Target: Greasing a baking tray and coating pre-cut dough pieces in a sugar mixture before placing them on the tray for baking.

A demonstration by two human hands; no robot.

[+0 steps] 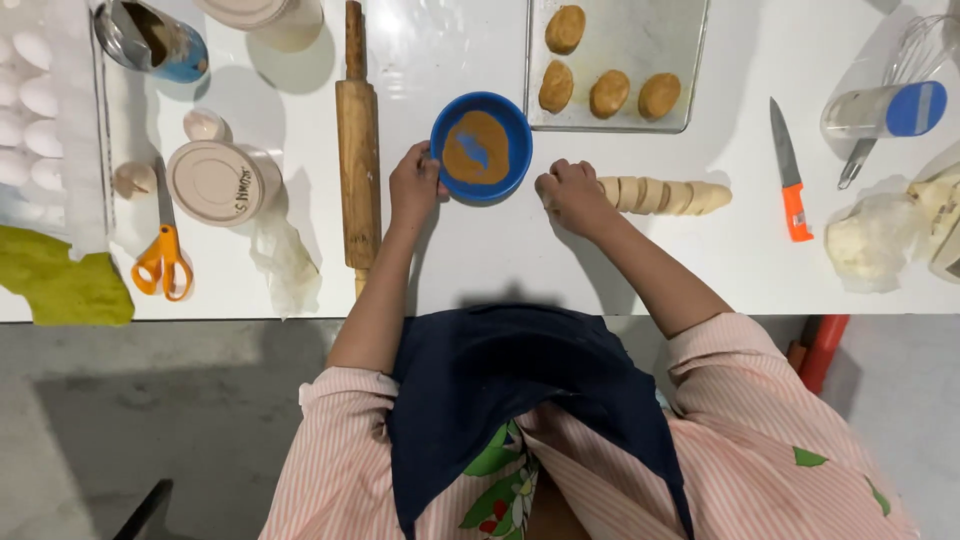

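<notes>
1. Eggs (28, 110) sit in a tray at the far left edge of the white worktop (500, 260), with a yellow cloth (60, 280) just below them.
2. Orange-handled scissors (163, 258) lie beside a round lidded tub (218, 182); a crumpled clear wrapper (285, 265) lies near it.
3. A wooden rolling pin (358, 150) lies lengthwise, just left of the left hand (415, 185).
4. The left hand grips the rim of a blue bowl (481, 147) holding brown powder, fingers closed on its left edge.
5. The right hand (573, 195) is curled shut on the near end of a sliced dough log (665, 196), which lies on the worktop just right of the bowl.
6. A metal baking tray (620, 60) behind the log carries four browned dough rounds (608, 93).
7. A knife with an orange handle (790, 175) lies well right of the log.
8. A clear jar with a blue lid (885, 110) lies on its side near a whisk (905, 70), and a lump of dough (870, 245) rests in plastic at the right edge.
</notes>
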